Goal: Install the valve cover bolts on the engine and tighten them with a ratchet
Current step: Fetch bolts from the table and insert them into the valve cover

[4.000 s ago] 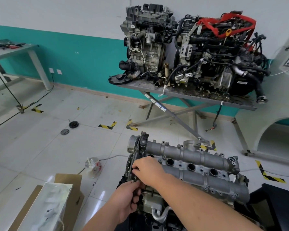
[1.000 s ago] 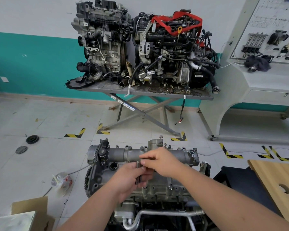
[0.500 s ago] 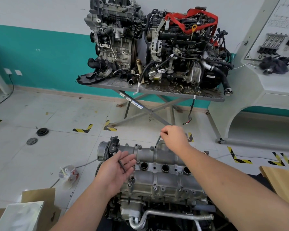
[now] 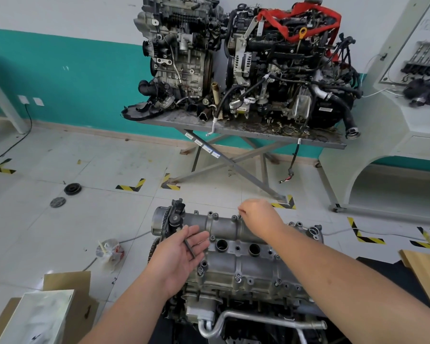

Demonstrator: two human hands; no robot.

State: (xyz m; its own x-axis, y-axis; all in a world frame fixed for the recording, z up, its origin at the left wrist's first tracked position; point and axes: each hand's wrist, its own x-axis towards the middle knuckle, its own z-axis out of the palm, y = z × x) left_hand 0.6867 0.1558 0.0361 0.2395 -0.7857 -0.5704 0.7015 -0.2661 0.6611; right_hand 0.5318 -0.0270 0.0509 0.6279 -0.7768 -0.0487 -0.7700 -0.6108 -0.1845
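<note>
Across the open left palm [image 4: 181,254] lies a bolt [image 4: 189,248]; right hand [image 4: 260,217] reaches the cover's far edge.

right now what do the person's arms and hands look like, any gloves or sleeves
Both are bare. The left hand and right hand wear no gloves, and no ring, watch or wristband shows. Both forearms are uncovered all the way to the bottom edge of the picture, so no sleeve is in view.

Your left hand [image 4: 181,256] lies palm-up over the grey cast-metal valve cover [image 4: 236,254], a dark slim bolt [image 4: 189,248] resting across its straight fingers [image 4: 196,238]. Your right hand [image 4: 258,217] reaches to the cover's far edge, fingertips pinched together there; what they hold is hidden.
</note>
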